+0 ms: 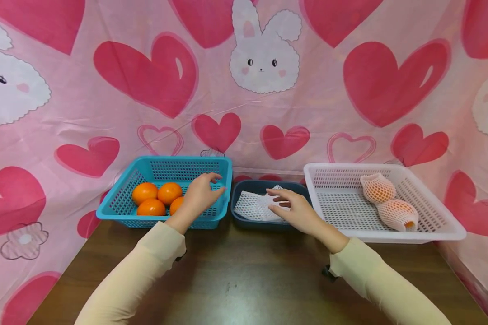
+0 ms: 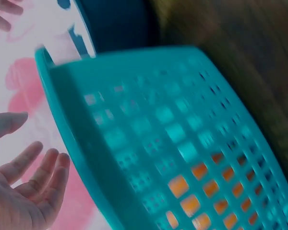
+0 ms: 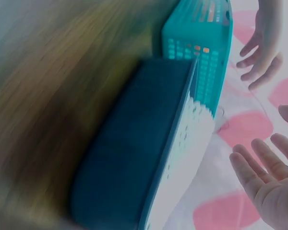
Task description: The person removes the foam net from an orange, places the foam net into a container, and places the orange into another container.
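Observation:
My left hand (image 1: pixel 202 193) hovers over the right side of the teal basket (image 1: pixel 122 216), its fingers loosely bent around nothing. Several oranges (image 1: pixel 151 207) lie in that basket, one partly hidden behind my wrist. Over the dark blue tray (image 1: pixel 237 221) hangs my right hand (image 1: pixel 294 208), fingers spread and holding nothing. White foam net sleeves (image 1: pixel 252 205) lie in the tray below it. In the right wrist view, the right hand (image 3: pixel 271 179) shows its palm beside the tray. The left wrist view has the left hand (image 2: pixel 31 184) next to the basket's rim.
At the right stands a white basket (image 1: pixel 337 203) with two net-wrapped oranges (image 1: pixel 396 214) in its right half. All three containers sit in a row on a brown wooden table (image 1: pixel 244 280). A pink cloth (image 1: pixel 329 99) with hearts and rabbits hangs behind them.

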Tool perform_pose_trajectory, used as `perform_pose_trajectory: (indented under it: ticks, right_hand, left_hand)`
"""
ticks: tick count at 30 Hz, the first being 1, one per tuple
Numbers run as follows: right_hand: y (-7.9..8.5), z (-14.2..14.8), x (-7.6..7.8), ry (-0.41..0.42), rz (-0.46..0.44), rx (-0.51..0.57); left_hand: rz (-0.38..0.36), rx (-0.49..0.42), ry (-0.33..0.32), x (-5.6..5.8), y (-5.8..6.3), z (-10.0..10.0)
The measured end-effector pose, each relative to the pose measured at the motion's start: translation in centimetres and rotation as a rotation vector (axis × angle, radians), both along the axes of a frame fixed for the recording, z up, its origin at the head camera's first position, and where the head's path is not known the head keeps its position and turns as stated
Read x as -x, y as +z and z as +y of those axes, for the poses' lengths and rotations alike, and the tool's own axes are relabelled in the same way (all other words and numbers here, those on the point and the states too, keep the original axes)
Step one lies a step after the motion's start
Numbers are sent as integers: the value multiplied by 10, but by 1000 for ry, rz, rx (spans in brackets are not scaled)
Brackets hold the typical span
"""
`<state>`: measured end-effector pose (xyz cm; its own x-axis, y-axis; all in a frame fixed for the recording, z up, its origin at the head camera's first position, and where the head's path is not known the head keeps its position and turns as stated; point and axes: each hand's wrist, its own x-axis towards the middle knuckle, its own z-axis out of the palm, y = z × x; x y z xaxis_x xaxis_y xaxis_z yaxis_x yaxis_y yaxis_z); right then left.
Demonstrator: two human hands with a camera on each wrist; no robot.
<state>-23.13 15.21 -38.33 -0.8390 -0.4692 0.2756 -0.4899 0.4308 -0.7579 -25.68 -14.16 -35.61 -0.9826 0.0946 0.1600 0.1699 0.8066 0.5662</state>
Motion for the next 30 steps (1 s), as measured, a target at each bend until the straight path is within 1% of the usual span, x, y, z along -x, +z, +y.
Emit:
perform_pose_trajectory:
  ticks: [5,9,12,16,21,27,30]
  right_hand:
    - [2,21,-4,-56,61,-37]
    - [3,35,-6,-85,110,-61]
    - [2,45,-6,-107,139,-51]
    - [2,59,-5,-167,204,-47]
    - [2,76,-3,-238,255,-89]
    - [0,97,-1,-261,288,-132]
    - [0,108,-2,-292,302,-173]
  left_hand:
    - [4,-43,-49,-6,-2,18]
    - [3,-119,-88,-8,-4,32]
    - [3,-170,-121,-9,-7,43]
    - [-2,-219,-157,-9,-12,60]
    - [-39,-276,-195,-10,-19,82]
    - [-95,-344,-235,-13,-24,108]
    - [-119,-392,-249,-13,-27,122]
